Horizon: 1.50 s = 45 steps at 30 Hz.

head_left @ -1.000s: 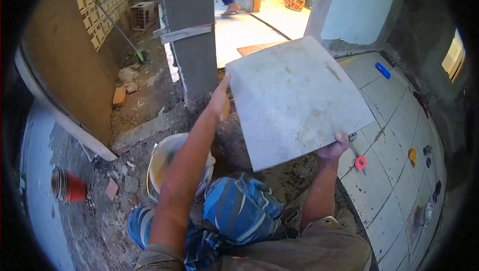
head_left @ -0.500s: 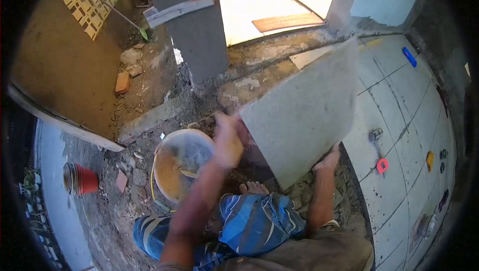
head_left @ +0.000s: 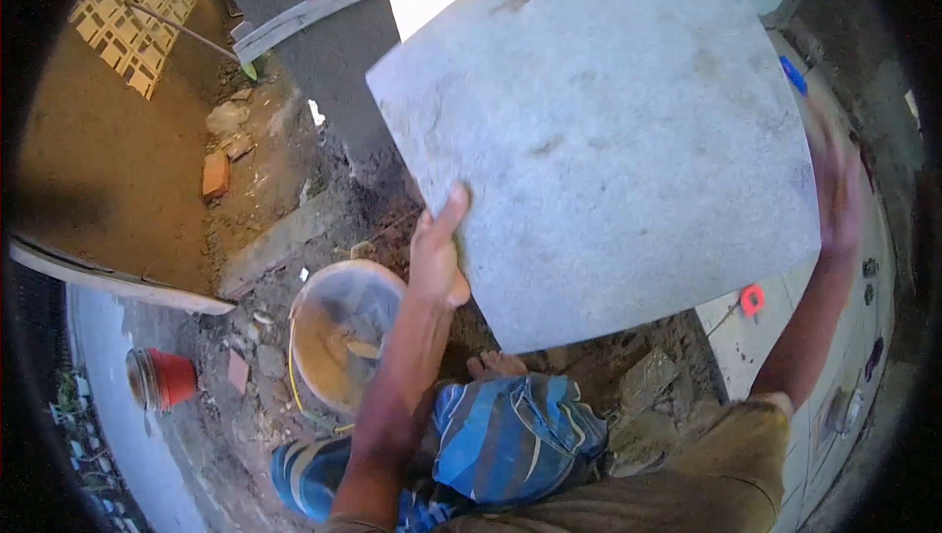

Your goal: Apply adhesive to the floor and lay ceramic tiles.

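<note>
A large square floor tile (head_left: 608, 160), grey-white with dark smudges on the face toward me, is held up tilted in front of me. My left hand (head_left: 439, 253) grips its left edge, thumb on the near face and fingers behind. At the opposite edge is my right hand (head_left: 836, 185), smeared by motion; whether it touches or grips the tile I cannot tell. Below my left hand stands a round bucket (head_left: 299, 337) with brownish wet matter inside, partly covered by my left forearm. My bare foot (head_left: 497, 364) shows beneath the tile's lower edge.
Stacked red pots (head_left: 175, 378) lie at the left. An orange brick (head_left: 216, 174) rests on the soil by the wall, near a grey pillar (head_left: 324, 72). Laid pale tiles (head_left: 731, 342) cover the right, with a red-handled tool (head_left: 752, 299) and a blue object (head_left: 793, 75).
The tile has risen and turned its broad face toward me. My right hand has gone from its lower edge up to its right edge; my left now clasps the left edge.
</note>
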Available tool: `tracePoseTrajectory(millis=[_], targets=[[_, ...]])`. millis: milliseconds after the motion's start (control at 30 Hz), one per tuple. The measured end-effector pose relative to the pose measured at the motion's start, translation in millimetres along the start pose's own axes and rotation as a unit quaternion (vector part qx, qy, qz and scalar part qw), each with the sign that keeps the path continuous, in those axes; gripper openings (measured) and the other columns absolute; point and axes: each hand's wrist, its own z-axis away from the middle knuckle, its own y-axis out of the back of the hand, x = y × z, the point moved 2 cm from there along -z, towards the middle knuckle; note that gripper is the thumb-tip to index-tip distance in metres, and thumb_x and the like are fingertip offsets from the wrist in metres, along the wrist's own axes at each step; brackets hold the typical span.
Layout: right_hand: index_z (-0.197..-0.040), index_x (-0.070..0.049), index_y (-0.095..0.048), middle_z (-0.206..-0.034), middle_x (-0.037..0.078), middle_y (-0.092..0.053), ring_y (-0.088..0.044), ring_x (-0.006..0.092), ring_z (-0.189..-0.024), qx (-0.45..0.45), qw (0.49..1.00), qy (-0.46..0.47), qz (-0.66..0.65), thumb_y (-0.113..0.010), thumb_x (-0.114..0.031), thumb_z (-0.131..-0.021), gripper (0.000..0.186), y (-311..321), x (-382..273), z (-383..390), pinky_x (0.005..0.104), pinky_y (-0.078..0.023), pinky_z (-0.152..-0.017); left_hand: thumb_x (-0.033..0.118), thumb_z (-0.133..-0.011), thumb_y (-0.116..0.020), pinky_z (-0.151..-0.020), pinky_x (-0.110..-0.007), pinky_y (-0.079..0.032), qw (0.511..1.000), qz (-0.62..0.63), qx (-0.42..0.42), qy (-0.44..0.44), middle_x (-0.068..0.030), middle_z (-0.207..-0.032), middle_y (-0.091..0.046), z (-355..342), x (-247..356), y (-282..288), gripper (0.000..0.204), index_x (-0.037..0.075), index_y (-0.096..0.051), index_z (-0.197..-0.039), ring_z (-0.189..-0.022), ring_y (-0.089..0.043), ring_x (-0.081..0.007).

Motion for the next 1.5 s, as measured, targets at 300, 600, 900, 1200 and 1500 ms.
tracePoseTrajectory(millis=[300,600,900,1200,1500], targets=[[-0.152,-0.007,-0.019,-0.150,0.018,-0.037,-0.037,0.0353,-0.137,0.003,0.935,0.048,-0.351,-0.069,-0.065,-0.078,0.106,-114,207,125,0.0527,-0.030,-0.112,0.028,-0.094,-0.066,-0.085,-0.042,-0.054,0.996,0.063,0.037,0.045,-0.0097,-0.111,-0.067,-20,-72,39,0.037,0.005,-0.059,-0.121,-0.096,-0.067,-0.0230],[-0.133,0.002,-0.047,-0.129,0.018,-0.056,-0.056,0.0340,-0.117,0.330,0.867,-0.184,-0.326,-0.054,-0.022,-0.093,0.047,-95,310,132,0.0500,-0.046,-0.098,0.040,-0.087,-0.073,-0.097,-0.044,-0.048,0.880,-0.367,-0.013,0.301,-0.0157,-0.128,-0.058,-46,-61,75,0.070,0.000,-0.045,-0.136,-0.113,-0.059,-0.0291],[-0.128,0.000,-0.051,-0.122,0.016,-0.059,-0.057,0.0334,-0.113,0.387,0.820,-0.226,-0.356,-0.058,-0.021,-0.091,0.043,-91,366,151,0.0501,-0.045,-0.098,0.039,-0.089,-0.061,-0.098,-0.047,-0.045,0.415,-0.896,-0.086,0.132,-0.0256,-0.121,-0.062,-180,-19,205,0.055,-0.003,-0.058,-0.124,-0.114,-0.057,-0.0422],[-0.126,0.001,-0.054,-0.124,0.017,-0.060,-0.058,0.0344,-0.112,0.347,0.802,-0.264,-0.408,-0.062,-0.024,-0.089,0.045,-78,397,161,0.0514,-0.046,-0.096,0.024,-0.082,-0.068,-0.080,-0.044,-0.051,0.528,-0.836,-0.132,0.061,-0.0195,-0.093,-0.069,-208,-49,210,0.026,0.001,-0.065,-0.095,-0.092,-0.065,-0.0377],[-0.126,0.001,-0.054,-0.119,0.017,-0.062,-0.058,0.0340,-0.111,0.379,0.796,-0.274,-0.384,-0.061,-0.024,-0.088,0.045,-87,407,153,0.0517,-0.046,-0.095,0.022,-0.087,-0.066,-0.072,-0.034,-0.046,0.672,-0.735,-0.081,0.039,-0.0075,-0.084,-0.065,-212,-32,225,0.025,-0.001,-0.062,-0.097,-0.078,-0.058,-0.0160]])
